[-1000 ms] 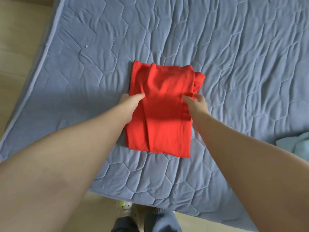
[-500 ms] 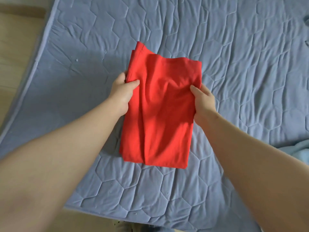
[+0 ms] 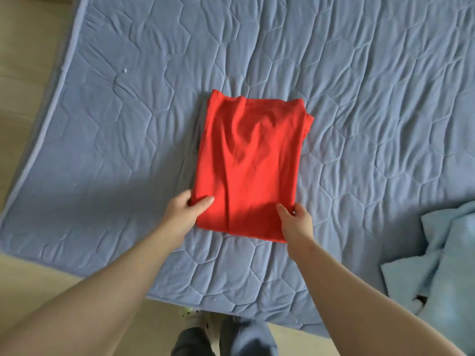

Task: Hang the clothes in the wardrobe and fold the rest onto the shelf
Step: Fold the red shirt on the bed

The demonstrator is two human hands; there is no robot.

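The red garment (image 3: pixel 252 163) lies lengthwise near to far, with the left hand (image 3: pixel 185 211) and right hand (image 3: pixel 298 222) each pinching a near corner.

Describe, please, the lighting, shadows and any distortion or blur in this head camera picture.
Head view: soft, even light, no glare; a dim shadow crosses the near end of the red garment and the quilt beside the left hand; the wide lens bows the quilt's left edge into a curve; the forearms at the bottom and the pale blue cloth look slightly soft.
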